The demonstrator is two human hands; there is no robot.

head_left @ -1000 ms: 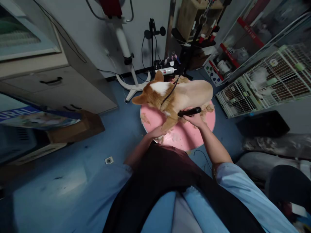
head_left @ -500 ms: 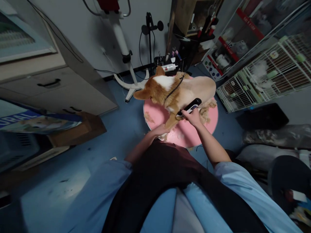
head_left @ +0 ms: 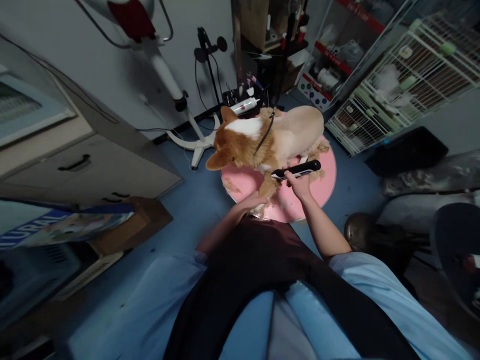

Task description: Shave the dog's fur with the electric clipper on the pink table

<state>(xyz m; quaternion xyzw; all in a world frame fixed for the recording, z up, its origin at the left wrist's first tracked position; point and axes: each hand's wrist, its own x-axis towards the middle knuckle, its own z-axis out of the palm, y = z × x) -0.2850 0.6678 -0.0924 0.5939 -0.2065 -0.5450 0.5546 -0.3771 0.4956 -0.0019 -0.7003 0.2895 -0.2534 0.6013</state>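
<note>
A tan and white dog (head_left: 243,137) with a closely shorn back stands on a round pink grooming table (head_left: 322,186), its head toward the left. A dark loop runs round its neck. Black hair clippers (head_left: 300,169) are in my right hand (head_left: 299,186), which is closed round them; their head touches the upper part of the dog's near front leg (head_left: 268,186). My left hand (head_left: 255,201) is closed round the lower part of that same leg, near the paw. Clumps of cut fur (head_left: 231,186) lie on the table.
A white bottle (head_left: 243,106) and small grooming tools stand behind the dog. A white dryer stand (head_left: 195,145) is at the back left, drawers (head_left: 75,162) further left. White wire cages (head_left: 405,85) line the right, with a dark stool (head_left: 457,250) nearer me.
The clippers have swung from a steep slant to nearly level, and their head has come onto the front leg. My view has shifted slightly. My left hand keeps its hold on the leg.
</note>
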